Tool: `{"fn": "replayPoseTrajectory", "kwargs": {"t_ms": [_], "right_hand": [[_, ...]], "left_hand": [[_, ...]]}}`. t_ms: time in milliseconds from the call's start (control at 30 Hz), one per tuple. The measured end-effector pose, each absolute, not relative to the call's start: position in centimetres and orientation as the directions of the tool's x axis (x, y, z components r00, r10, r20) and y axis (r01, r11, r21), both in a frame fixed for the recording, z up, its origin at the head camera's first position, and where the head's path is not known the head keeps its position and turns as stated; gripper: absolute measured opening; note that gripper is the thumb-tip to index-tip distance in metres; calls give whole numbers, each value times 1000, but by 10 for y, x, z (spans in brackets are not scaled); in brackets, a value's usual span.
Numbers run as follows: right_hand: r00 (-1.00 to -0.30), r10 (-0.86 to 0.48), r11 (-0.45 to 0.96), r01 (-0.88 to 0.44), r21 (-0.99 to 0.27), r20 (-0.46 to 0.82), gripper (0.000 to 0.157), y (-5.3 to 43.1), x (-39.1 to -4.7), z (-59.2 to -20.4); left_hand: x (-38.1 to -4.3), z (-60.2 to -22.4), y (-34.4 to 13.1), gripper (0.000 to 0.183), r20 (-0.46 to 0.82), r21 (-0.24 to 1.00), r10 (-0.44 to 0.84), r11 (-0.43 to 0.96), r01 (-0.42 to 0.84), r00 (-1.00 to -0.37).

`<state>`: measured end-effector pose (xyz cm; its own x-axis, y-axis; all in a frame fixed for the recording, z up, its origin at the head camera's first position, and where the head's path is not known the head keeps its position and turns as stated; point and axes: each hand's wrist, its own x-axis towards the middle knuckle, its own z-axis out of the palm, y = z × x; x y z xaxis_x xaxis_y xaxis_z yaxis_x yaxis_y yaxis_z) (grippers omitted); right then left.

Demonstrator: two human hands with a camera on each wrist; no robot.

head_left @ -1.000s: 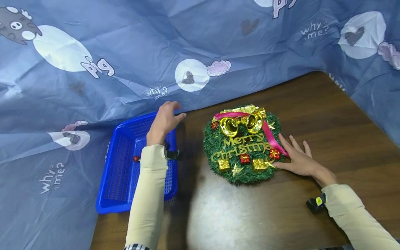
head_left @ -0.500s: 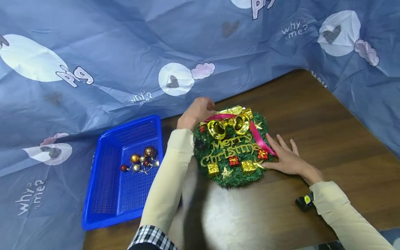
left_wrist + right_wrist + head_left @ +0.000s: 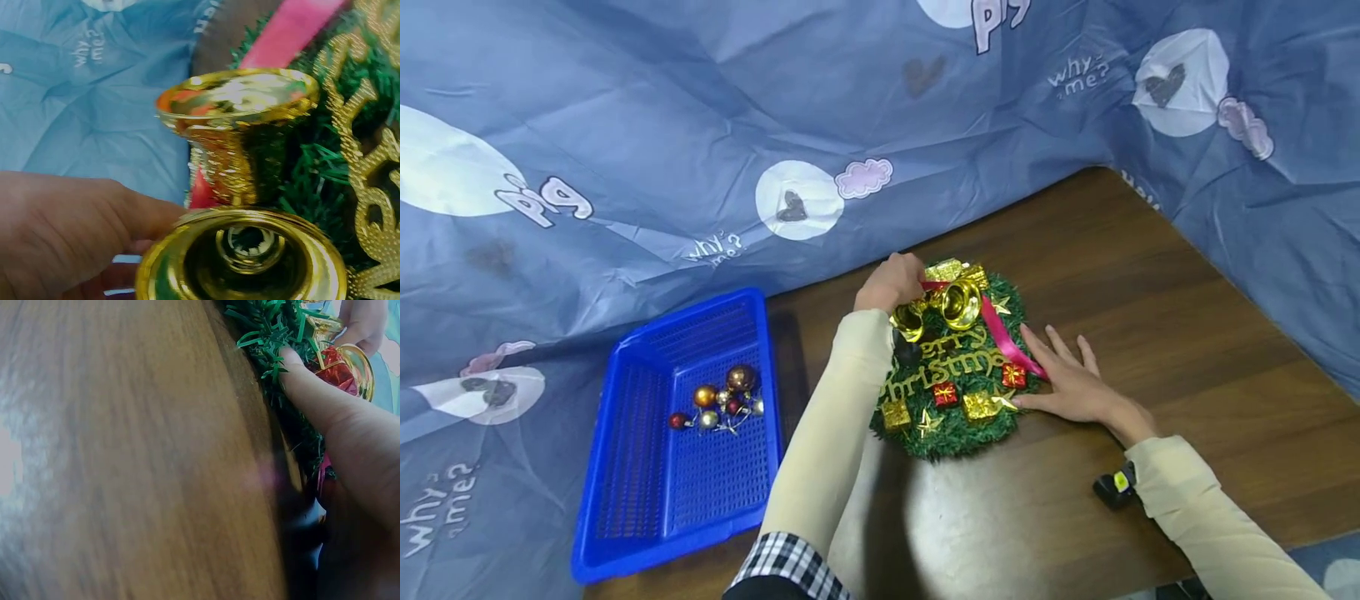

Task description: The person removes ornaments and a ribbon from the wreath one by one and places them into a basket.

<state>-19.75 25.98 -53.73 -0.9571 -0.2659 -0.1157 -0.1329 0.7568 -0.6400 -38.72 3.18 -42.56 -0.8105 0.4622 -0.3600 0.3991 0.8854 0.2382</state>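
Observation:
A green tinsel Christmas wreath lies on the brown table, carrying gold "Merry Christmas" lettering, small wrapped gift boxes, stars and a pink ribbon. At its upper left, my left hand holds one of two gold bells. In the left wrist view, the thumb reaches behind the rim of the nearer bell, while the other fingers are partly hidden below. Spread fingers of my right hand rest at the wreath's right edge; in the right wrist view the thumb touches the green tinsel.
A blue plastic basket stands to the left, with several small red, gold and brown baubles inside. Behind the table hangs a blue printed cloth. The table's right edge runs diagonally beyond my right hand.
My left hand has moved right from over the basket to the wreath's bells, uncovering the baubles. The nearer bell has shifted slightly. My right hand stays at the wreath's edge; the head view has turned right.

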Motion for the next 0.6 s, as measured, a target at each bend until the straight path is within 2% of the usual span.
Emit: {"fn": "replayPoseTrajectory", "kwargs": {"t_ms": [167, 267, 600], "right_hand": [[-958, -264, 760, -134, -636, -114, 103, 257, -197, -536], [-957, -268, 759, -140, -636, -109, 103, 254, -197, -536], [-955, -263, 772, -124, -624, -135, 103, 256, -196, -534]], "left_hand": [[-386, -430, 29, 24, -288, 186, 483, 875, 447, -827], [-385, -429, 25, 23, -232, 199, 493, 868, 455, -838], [-373, -406, 15, 16, -38, 466, 533, 758, 457, -845]]}}
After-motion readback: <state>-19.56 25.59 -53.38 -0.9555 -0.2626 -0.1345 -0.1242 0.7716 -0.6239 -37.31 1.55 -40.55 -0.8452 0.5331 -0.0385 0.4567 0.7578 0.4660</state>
